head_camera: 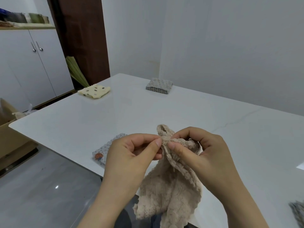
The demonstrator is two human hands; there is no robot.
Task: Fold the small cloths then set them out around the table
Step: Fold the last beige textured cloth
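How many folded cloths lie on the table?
3: pale yellow dotted cloth, far left edge; grey textured cloth, far side; grey spotted cloth, partly behind the left hand. A blurred grey shape at right may be another.

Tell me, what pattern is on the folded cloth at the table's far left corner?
Pale yellow cloth with dark spots, seen in the head view.

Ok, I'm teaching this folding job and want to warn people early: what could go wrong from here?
The beige cloth hangs in the air, pinched only at its top by the left hand and right hand. A slip could drop it past the near edge of the table. The folded spotted cloth lies close to that edge, just beyond the left hand, so a careless move might knock it off or undo it.
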